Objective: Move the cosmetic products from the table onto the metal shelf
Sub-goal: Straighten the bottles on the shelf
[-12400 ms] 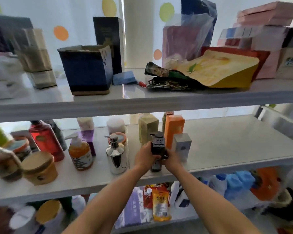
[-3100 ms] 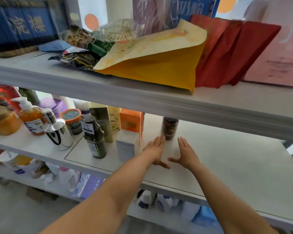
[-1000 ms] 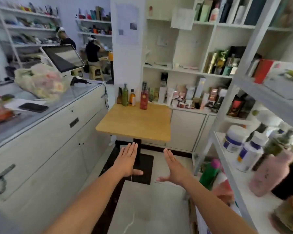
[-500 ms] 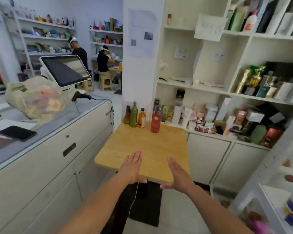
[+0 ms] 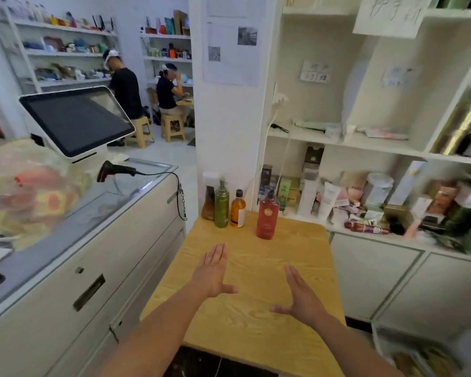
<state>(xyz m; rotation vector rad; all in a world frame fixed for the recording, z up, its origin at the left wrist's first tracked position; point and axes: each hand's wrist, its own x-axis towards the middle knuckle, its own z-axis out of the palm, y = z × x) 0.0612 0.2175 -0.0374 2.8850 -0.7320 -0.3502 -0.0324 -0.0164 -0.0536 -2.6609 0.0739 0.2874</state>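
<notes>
Several bottles stand at the far edge of the wooden table [image 5: 256, 317]: a red pump bottle [image 5: 267, 217], an amber bottle with a black cap [image 5: 238, 209], a green pump bottle [image 5: 221, 205] and a brown bottle [image 5: 208, 204] at the left. My left hand [image 5: 212, 272] and my right hand [image 5: 301, 297] hover flat and empty over the table's middle, palms facing each other, well short of the bottles. The metal shelf is out of view.
A white counter [image 5: 74, 257] with a tilted screen [image 5: 76, 121], a barcode scanner [image 5: 113, 170] and a filled plastic bag [image 5: 25, 191] runs along the left. White wall shelves and cabinets [image 5: 392, 281] packed with products stand right. Two people work at the back of the room.
The view has closed in on the wooden table. Both empty hands now hover over its top instead of before its near edge.
</notes>
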